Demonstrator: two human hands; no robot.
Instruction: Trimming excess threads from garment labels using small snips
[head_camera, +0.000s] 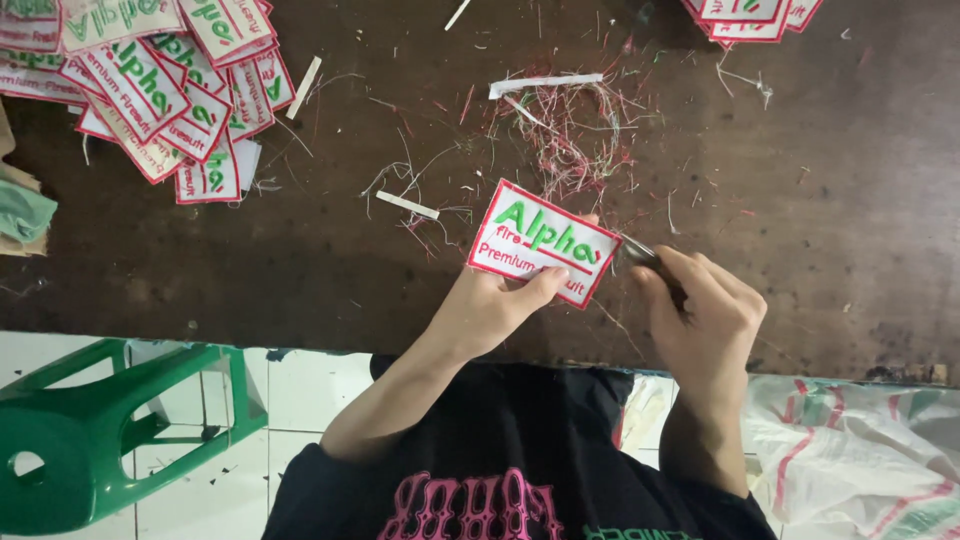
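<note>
**A:** Starting nearest the body, what do the hands have?

**B:** The left hand (492, 305) pinches a white embroidered patch (540, 243) with a red border and green and red lettering, thumb on its lower edge and the other fingers behind it. The patch is held just above the dark wooden table (250, 270), tilted, face up. The right hand (700, 315) is curled tight around a small metal thread snip (640, 255) whose tip meets the patch's right edge.

**A:** So which step is this?

**B:** By my reading, trimming loose threads off the patch border. The snip is at the right-hand edge, so that side is being cleaned.

**A:** And what would the next move call for?

**B:** Probably a steady pinch while the blades close right against the red stitching without nicking it, then a turn of the patch to bring up another edge.

**A:** Farther out?

**B:** A tangle of red, green and white thread clippings (570, 135) lies beyond the patch, with white backing strips (545, 84) among it. At the far left sits a heap of similar patches (150, 80), and a few more (750, 20) at the far right corner. A green plastic stool (100, 440) stands on the floor to the left.
</note>
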